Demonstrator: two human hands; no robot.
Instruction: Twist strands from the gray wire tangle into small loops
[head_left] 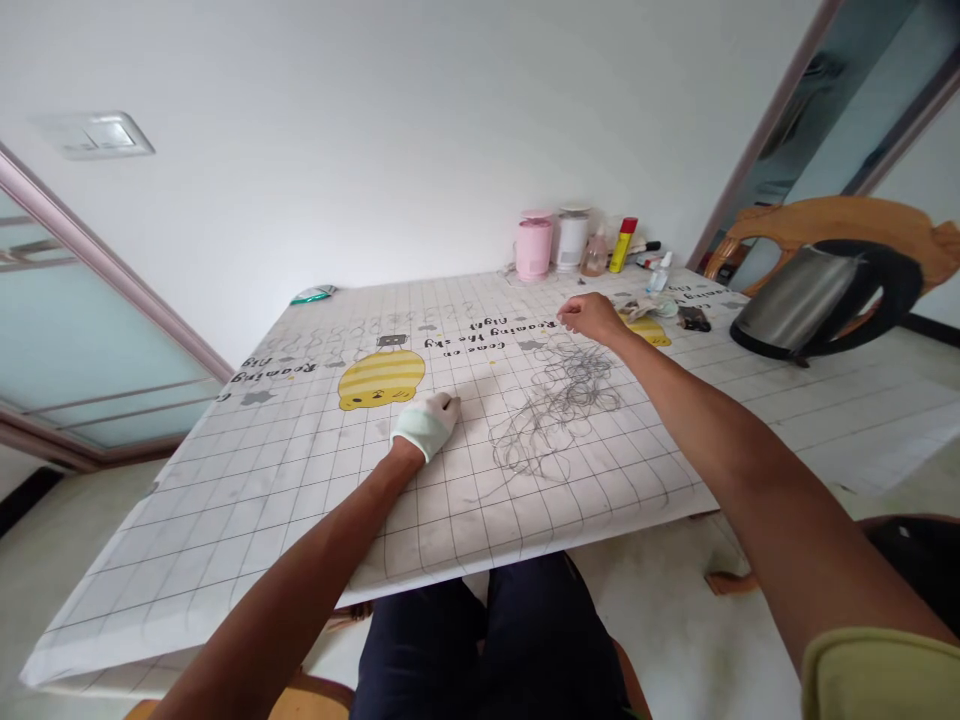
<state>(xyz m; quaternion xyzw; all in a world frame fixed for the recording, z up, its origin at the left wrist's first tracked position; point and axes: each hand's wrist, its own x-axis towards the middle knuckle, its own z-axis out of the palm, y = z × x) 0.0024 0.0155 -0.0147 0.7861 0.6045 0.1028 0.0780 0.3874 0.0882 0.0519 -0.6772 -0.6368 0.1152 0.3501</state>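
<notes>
My left hand (426,425), in a white glove, rests curled on the grid-printed table cover (247,500), just left of a loose tangle of thin dark wire (559,405). It holds nothing I can see. My right hand (592,318), bare, hovers over the far end of the tangle with its fingertips pinched together. Any fine strand between those fingers is too thin to make out. Beyond that hand lie a crumpled pale cloth (649,310) and a dark phone-like object (694,319).
A steel kettle with black trim (799,298) stands at the table's right. Along the far edge are a pink cup (533,248), a white container (572,240), a small bottle (594,256) and a yellow spray can (619,246). A wooden chair back (825,222) rises behind the kettle.
</notes>
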